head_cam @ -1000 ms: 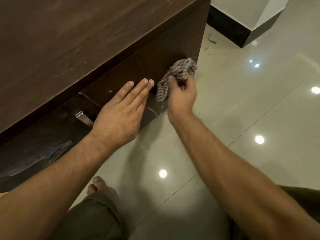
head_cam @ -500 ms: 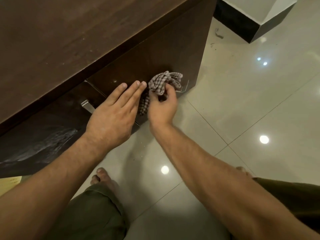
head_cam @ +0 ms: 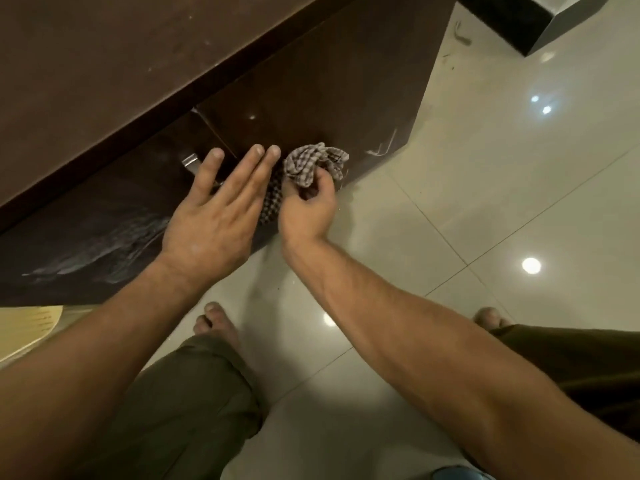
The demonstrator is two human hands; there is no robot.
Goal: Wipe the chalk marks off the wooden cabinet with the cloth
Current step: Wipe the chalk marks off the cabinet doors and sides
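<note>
A dark wooden cabinet (head_cam: 311, 81) fills the upper left, seen from above. My right hand (head_cam: 306, 209) grips a bunched checked cloth (head_cam: 313, 161) and holds it against the lower part of the right door. White chalk marks (head_cam: 382, 148) show on that door near its right edge, just right of the cloth. A wider smear of chalk (head_cam: 100, 254) covers the left door. My left hand (head_cam: 214, 216) lies flat with straight fingers on the cabinet front, next to the cloth.
A metal handle (head_cam: 190, 162) sticks out of the door above my left fingers. Glossy tiled floor (head_cam: 485, 202) spreads to the right, with a dark-based wall corner (head_cam: 512, 26) at the top right. My bare feet (head_cam: 216, 323) stand close to the cabinet base. A yellow object (head_cam: 27, 327) sits at the left edge.
My right hand has carried the cloth down and to the left across the door, closer to my left fingers. The chalk lines near the door's right edge now show uncovered.
</note>
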